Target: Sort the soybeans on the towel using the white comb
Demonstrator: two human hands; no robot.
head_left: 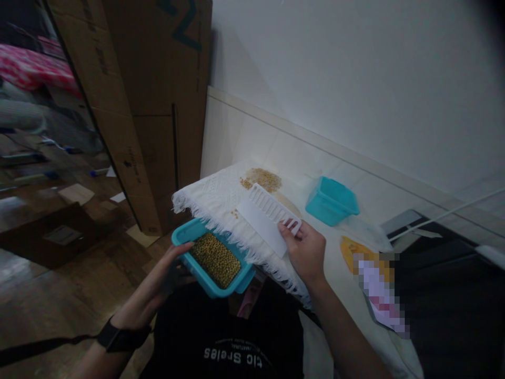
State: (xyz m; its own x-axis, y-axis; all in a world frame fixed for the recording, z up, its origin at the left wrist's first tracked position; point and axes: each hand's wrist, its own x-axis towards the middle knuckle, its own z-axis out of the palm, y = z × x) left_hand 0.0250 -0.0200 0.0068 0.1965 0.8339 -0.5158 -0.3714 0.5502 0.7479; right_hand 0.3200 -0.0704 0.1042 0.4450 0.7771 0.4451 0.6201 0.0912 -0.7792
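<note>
Left hand [173, 269]: grip clamped on the teal tub [209, 288], thumb over rim, forearm slanting inward.
Beans [216, 260]: inside, mouth-up beneath the cloth's [209, 192] fringe, presumably against spilling.
Loose grains [263, 180]: on the cloth.
Slotted white plate [262, 227]: over the cloth, apparently end-held for reach.
Right hand [310, 252]: grip clamped on it, thumb uppermost.

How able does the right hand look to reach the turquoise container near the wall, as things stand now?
Probably yes: the right hand is close to the turquoise container and nothing visible stands between them, though it holds a white slotted tool, which may hinder grasping.
</note>
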